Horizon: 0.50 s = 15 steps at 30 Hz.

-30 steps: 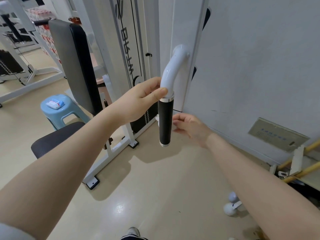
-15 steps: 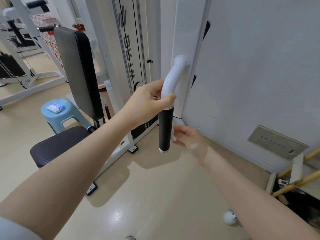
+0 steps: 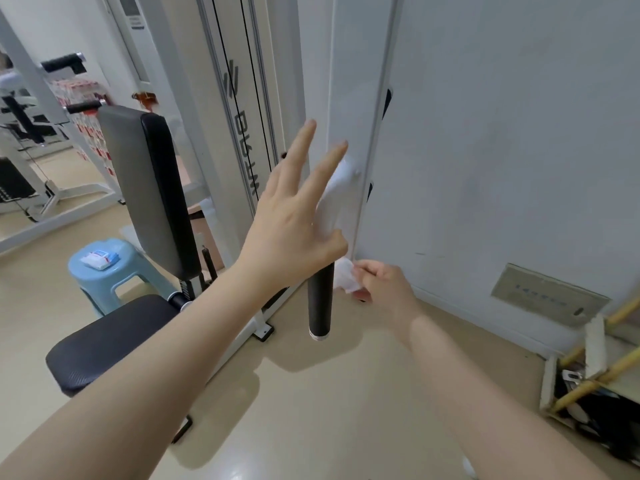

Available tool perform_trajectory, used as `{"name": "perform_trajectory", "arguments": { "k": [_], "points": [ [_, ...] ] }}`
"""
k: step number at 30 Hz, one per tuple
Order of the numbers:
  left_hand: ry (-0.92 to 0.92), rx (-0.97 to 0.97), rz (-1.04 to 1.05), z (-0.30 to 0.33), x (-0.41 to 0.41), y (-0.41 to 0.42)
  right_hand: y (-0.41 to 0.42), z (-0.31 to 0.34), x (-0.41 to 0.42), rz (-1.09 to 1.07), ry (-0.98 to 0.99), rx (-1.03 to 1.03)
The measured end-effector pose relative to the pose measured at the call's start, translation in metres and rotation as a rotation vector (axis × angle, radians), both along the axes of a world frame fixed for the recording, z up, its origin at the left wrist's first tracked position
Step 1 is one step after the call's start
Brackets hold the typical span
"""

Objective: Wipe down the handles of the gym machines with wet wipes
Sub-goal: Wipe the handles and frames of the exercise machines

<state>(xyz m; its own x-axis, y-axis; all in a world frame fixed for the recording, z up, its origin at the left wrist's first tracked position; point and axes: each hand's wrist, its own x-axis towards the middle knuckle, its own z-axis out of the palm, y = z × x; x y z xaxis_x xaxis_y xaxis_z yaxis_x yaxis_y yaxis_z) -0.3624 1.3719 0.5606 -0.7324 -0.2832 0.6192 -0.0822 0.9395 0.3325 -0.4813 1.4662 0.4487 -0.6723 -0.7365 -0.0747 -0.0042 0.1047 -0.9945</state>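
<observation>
A machine handle hangs in the middle of the head view: a curved white tube [image 3: 332, 199] ending in a vertical black grip [image 3: 320, 299]. My left hand [image 3: 294, 216] is spread in front of the tube, fingers apart and pointing up, thumb beside the top of the black grip; whether the palm touches the tube is hidden. My right hand [image 3: 384, 282] is just right of the grip, pinching a crumpled white wet wipe [image 3: 348, 277] that sits close to the grip's upper part.
The white machine frame [image 3: 242, 133] with a grey and black back pad [image 3: 149, 188] and black seat [image 3: 110, 341] stands on the left. A light blue stool [image 3: 138, 271] carries a wipes packet [image 3: 100, 259]. A white wall [image 3: 502, 150] is on the right, yellow poles [image 3: 595, 372] at lower right.
My left hand let go of the tube and its fingers spread open upward. My right hand rose slightly beside the grip, the wipe now showing. The camera moved closer.
</observation>
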Motion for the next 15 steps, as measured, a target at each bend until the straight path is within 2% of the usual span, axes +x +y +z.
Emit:
{"name": "perform_trajectory", "arguments": {
  "k": [4,6,8,10,13,15],
  "points": [
    [-0.126,-0.175,0.03,0.01,-0.004,-0.009,-0.008,0.006,-0.023,-0.353,-0.012,-0.117],
    [-0.175,-0.281,0.081,0.017,-0.009,-0.01,-0.015,0.005,-0.039,-0.451,0.003,-0.147],
    [-0.216,-0.406,0.16,0.022,-0.014,-0.006,-0.022,0.009,-0.055,-0.48,0.098,-0.175],
    [-0.228,-0.514,0.238,0.025,-0.021,0.0,-0.03,0.013,-0.068,-0.366,0.31,-0.212],
    [-0.226,-0.737,0.285,0.038,-0.033,0.007,-0.04,0.018,-0.079,0.002,0.803,-0.135],
    [-0.245,-0.901,0.316,0.054,-0.045,0.009,-0.045,0.018,-0.092,0.083,1.148,-0.09]
  ]
}}
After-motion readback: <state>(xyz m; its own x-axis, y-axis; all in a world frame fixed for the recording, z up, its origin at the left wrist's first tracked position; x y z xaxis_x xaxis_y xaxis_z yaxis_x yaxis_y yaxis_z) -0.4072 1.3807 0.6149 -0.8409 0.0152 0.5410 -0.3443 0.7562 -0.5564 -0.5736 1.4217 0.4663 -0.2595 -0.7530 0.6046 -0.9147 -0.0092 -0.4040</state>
